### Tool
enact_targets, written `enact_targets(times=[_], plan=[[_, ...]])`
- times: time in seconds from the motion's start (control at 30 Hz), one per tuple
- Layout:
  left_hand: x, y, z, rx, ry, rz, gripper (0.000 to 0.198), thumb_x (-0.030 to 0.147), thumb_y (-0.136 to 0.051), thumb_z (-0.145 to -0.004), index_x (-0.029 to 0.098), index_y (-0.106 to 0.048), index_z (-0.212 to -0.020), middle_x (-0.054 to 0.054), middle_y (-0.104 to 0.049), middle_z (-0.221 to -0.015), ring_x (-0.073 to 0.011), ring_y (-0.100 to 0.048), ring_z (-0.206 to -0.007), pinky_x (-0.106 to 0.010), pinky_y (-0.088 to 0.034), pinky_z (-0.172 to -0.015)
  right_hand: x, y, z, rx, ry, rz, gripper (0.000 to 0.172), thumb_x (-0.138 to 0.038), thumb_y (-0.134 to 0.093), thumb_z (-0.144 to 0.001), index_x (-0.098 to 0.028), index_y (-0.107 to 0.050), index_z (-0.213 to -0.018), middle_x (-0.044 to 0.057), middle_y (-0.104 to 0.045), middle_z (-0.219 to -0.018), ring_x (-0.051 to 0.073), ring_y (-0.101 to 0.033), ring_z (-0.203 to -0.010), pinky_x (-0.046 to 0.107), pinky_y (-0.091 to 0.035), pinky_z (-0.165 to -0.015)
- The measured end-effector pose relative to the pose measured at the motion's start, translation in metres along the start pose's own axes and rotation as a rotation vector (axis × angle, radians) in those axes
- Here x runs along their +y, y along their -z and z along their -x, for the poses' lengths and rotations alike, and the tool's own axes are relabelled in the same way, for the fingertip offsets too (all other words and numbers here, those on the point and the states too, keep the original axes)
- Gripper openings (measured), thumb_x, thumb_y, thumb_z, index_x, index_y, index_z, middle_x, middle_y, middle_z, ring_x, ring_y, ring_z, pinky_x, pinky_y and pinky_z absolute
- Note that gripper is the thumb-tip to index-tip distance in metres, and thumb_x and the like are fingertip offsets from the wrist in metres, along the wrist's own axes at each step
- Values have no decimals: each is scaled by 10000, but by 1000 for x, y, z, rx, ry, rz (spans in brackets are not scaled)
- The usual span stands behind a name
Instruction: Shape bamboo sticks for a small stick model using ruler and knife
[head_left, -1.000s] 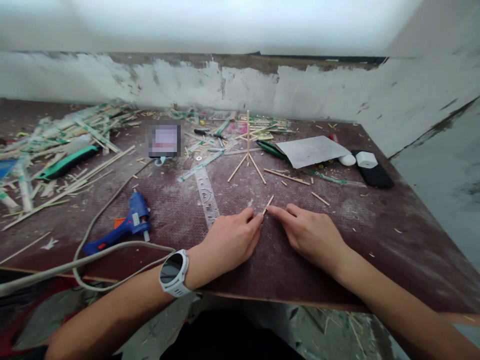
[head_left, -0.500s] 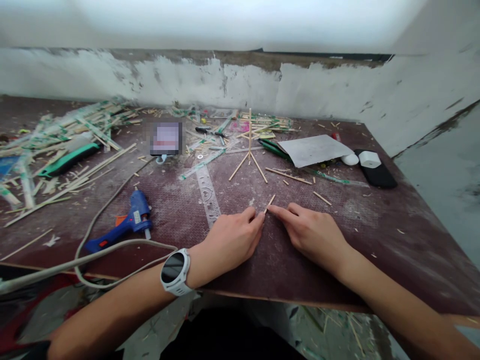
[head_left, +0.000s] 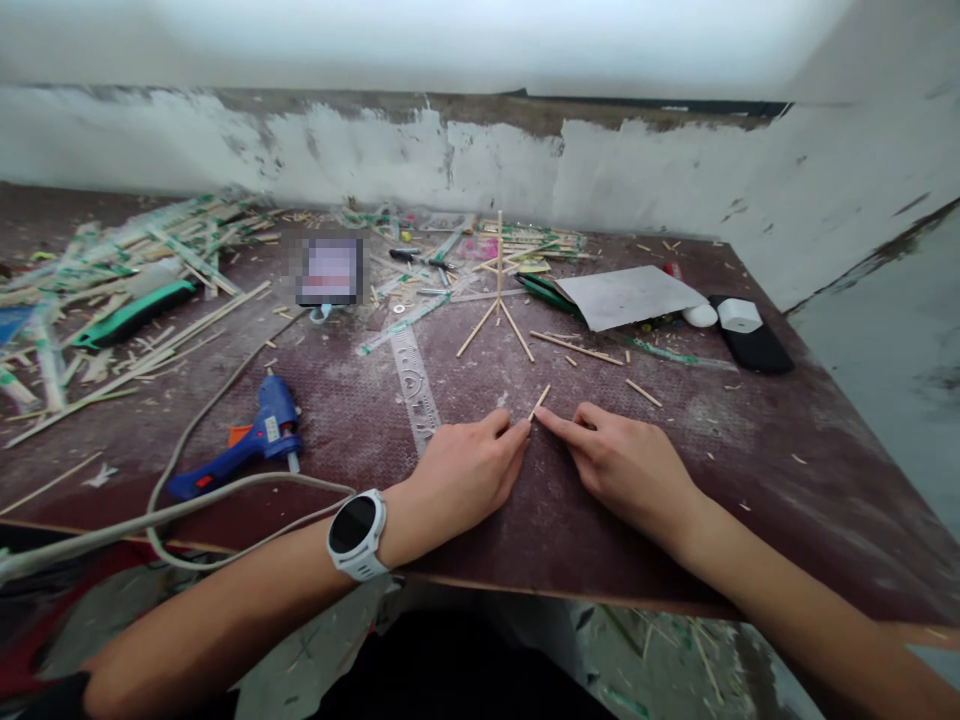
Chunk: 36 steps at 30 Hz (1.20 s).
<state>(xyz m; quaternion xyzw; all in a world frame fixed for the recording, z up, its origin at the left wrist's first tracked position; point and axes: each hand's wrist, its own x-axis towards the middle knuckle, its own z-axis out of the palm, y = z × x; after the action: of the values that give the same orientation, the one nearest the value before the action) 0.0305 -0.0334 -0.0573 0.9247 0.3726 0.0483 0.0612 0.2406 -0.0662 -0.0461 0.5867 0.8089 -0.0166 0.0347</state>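
Note:
Both hands rest on a dark red worktable (head_left: 750,480). My left hand (head_left: 461,470), with a white watch on the wrist, and my right hand (head_left: 626,465) meet fingertip to fingertip at the near end of a short wooden stick (head_left: 538,402) that lies flat on the table. Both hands pinch that end between thumb and forefinger. Behind the stick stands a small frame of thin sticks (head_left: 498,300), one upright on three splayed legs.
A blue glue gun (head_left: 251,440) with a grey cable (head_left: 187,500) lies at the left, next to a clear ruler (head_left: 412,380). A heap of stick offcuts (head_left: 112,290) fills the far left. Grey paper (head_left: 626,297), a black phone (head_left: 754,345) and white tape rolls sit at the right.
The view has tilted down slightly. My hands stay at the stick's near end, with almost no movement.

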Motion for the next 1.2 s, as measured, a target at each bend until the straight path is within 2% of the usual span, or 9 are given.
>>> enact_targets(times=[0.2, 0.43, 0.77, 1.2], plan=[[0, 1, -1, -26, -8, 16, 336, 282, -384, -1069, 155, -641, -1245, -82, -678, -956, -232, -701, -751, -337, -550, -604, -1, 2, 0, -5, 9, 46, 556, -171, -518, -949, -352, -572, -1472, 51, -716, -988, 165, -683, -722, 260, -335, -506], [-2, 0, -2, -17, -14, 13, 328, 284, -390, -1065, 152, -660, -1197, -73, -682, -935, -239, -704, -741, -348, -553, -596, 1, -3, 1, 31, -47, 1, 497, -240, -465, -1021, -390, -545, -1488, 33, -725, -1003, 169, -699, -762, 257, -354, -529], [-2, 0, -2, -29, -10, 20, 317, 275, -396, -1060, 145, -654, -1191, -72, -688, -944, -254, -714, -755, -373, -573, -604, -2, -3, 2, 37, -28, 16, 522, -205, -479, -1002, -380, -543, -1490, 27, -716, -992, 157, -686, -733, 263, -334, -515], [-2, -2, -3, -39, -11, 9, 301, 266, -409, -1059, 146, -645, -1201, -67, -698, -943, -244, -717, -749, -354, -566, -598, -1, -9, 0, 60, -25, 17, 506, -226, -478, -1016, -382, -542, -1492, 31, -718, -986, 156, -688, -731, 262, -313, -513]])
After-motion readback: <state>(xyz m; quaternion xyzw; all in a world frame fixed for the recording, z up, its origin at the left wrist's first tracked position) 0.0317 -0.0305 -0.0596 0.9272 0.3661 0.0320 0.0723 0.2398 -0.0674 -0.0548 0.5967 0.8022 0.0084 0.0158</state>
